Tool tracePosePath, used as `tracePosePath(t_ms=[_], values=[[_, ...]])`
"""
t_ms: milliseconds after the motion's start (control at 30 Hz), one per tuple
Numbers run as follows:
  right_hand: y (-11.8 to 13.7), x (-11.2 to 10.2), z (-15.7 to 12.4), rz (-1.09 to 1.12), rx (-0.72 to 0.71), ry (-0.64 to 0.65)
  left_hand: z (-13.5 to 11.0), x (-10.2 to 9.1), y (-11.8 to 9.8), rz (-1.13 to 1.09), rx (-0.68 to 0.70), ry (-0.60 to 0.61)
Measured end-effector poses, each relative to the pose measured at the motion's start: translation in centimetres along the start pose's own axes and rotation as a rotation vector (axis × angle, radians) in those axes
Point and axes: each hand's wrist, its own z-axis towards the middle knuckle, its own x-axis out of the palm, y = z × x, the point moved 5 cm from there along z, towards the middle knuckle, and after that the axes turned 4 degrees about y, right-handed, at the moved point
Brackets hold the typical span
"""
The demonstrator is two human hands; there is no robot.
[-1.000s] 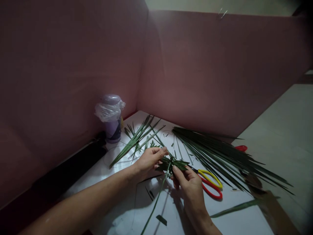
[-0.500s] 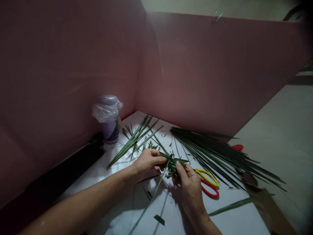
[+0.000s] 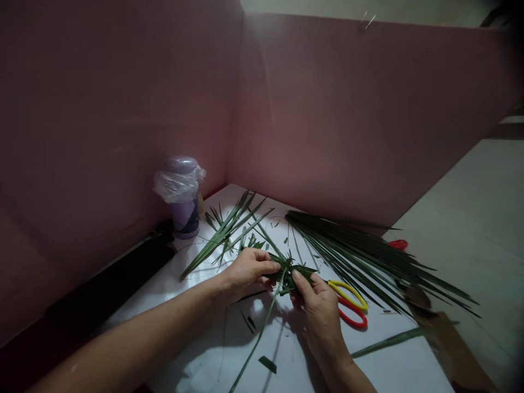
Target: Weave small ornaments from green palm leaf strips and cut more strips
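Note:
A small bundle of woven green palm leaf strips [image 3: 286,268] is held between both hands above the white table. My left hand [image 3: 251,270] pinches its left side between thumb and fingers. On the right side, my right hand [image 3: 317,303] grips it with the thumb on top. One long strip [image 3: 262,333] trails from the bundle down toward the table's near edge. Just right of my right hand lie scissors [image 3: 350,300] with one yellow and one red handle loop; their blades are mostly hidden. The fingertips beneath the bundle are partly hidden.
A large fan of dark green leaves [image 3: 360,256] spreads over the table's right side. More cut strips [image 3: 223,234] lie at back left, near a purple bottle [image 3: 185,215] wrapped in clear plastic. Leaf scraps [image 3: 268,364] dot the white table [image 3: 196,338]. Pink panels [image 3: 319,120] stand behind.
Both hands keep their hold on the woven bundle and have shifted very slightly right. The trailing strip's lower end has swung a little to the right. The view has tilted slightly.

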Motion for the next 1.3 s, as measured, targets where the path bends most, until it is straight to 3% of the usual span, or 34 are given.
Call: tracePosePath(t_ms=[133, 433, 667, 833, 1033, 1300], values=[[0.0, 0.1, 0.1, 0.051, 0.015, -0.002, 0.0, 0.0, 0.0, -0.014, 0.001, -0.004], [0.5, 0.4, -0.5, -0.094, 0.020, 0.041, 0.0, -0.7, -0.5, 0.062, 0.086, -0.120], [-0.3, 0.6, -0.1, 0.094, 0.085, 0.038, -0.3, -0.5, -0.8, 0.030, 0.095, -0.077], [-0.2, 0.2, 0.0, 0.035, 0.030, -0.002, -0.3, -0.3, -0.9, 0.079, 0.093, -0.073], [-1.1, -1.5, 0.9, -0.010, 0.031, -0.122, -0.2, -1.2, 0.0, 0.177, -0.002, -0.166], [-1.2, -2.1, 1.6, 0.052, 0.029, -0.196, -1.0, 0.0, 0.2, 0.390, -0.181, 0.014]])
